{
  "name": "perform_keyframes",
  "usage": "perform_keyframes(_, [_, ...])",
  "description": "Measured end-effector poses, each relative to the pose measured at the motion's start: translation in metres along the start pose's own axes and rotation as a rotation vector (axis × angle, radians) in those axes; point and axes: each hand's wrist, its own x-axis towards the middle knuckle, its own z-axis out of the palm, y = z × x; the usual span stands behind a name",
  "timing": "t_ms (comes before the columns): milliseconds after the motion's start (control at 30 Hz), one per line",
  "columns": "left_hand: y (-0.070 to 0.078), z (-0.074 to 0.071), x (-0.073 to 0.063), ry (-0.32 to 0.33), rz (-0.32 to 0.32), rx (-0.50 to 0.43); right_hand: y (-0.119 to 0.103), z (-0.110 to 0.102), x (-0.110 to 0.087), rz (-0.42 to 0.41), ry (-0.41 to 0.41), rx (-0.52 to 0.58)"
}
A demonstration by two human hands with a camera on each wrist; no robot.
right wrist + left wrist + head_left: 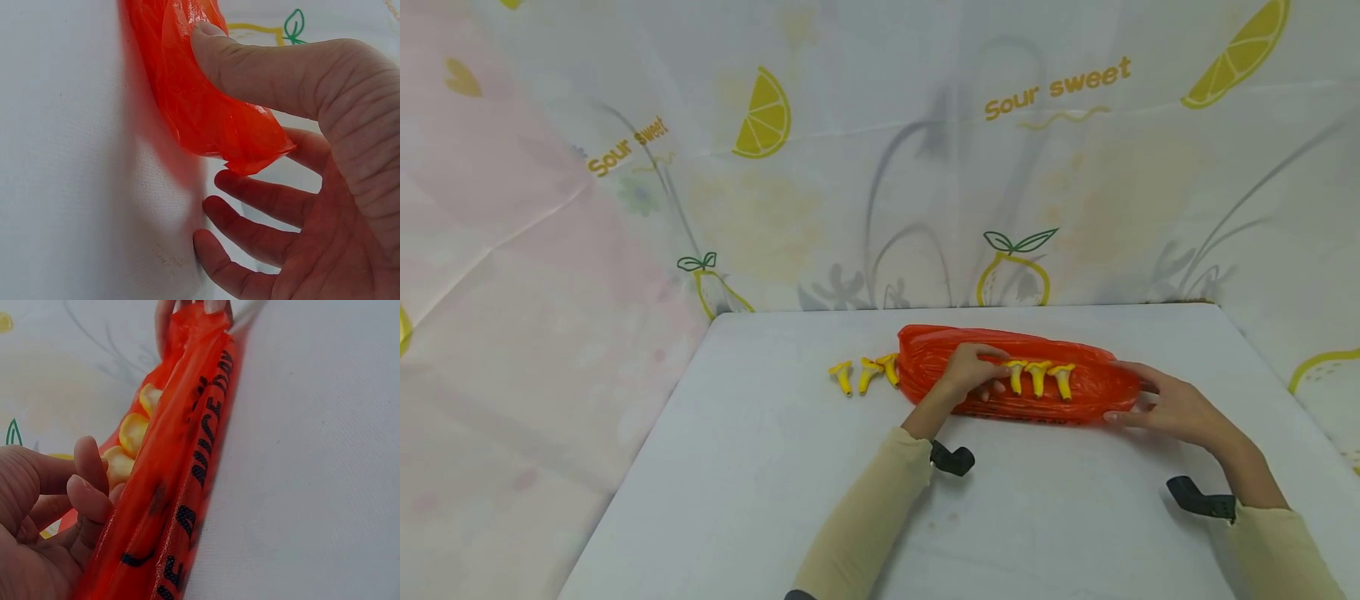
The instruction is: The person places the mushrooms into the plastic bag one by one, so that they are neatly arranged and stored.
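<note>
A red plastic bag (940, 358) with dark lettering lies lengthwise on the white table. Three yellow trumpet-shaped toy mushrooms lie in a row along it: a left one (1017, 377), a middle one (1038, 377) and a right one (1063, 380). My left hand (967, 371) reaches over the bag, its fingertips pinching the left mushroom; in the left wrist view the curled fingers are right against its pale yellow end (119, 464). At the bag's right end, my right hand (1183, 407) grips the plastic between thumb (250, 65) and index finger, the other fingers spread loosely below.
Three more yellow mushrooms lie left of the bag: an outer one (842, 377), one beside it (868, 375) and one against the bag's left end (890, 368). The white table (760, 483) ends at a lemon-printed cloth (835, 225) behind.
</note>
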Motion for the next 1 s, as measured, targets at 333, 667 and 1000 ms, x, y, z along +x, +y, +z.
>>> perform_keyframes(333, [0.007, -0.013, -0.01, -0.043, 0.052, -0.006, 0.0, 0.0, 0.0, -0.006, -0.002, 0.008])
perform_keyframes(667, [-0.001, -0.038, -0.013, -0.08, 0.096, -0.024, 0.0, 0.0, -0.001, -0.007, 0.0, 0.003])
perform_keyframes(1000, [-0.006, -0.058, -0.019, -0.116, 0.103, -0.044, 0.001, -0.001, -0.001, -0.009, -0.007, 0.012])
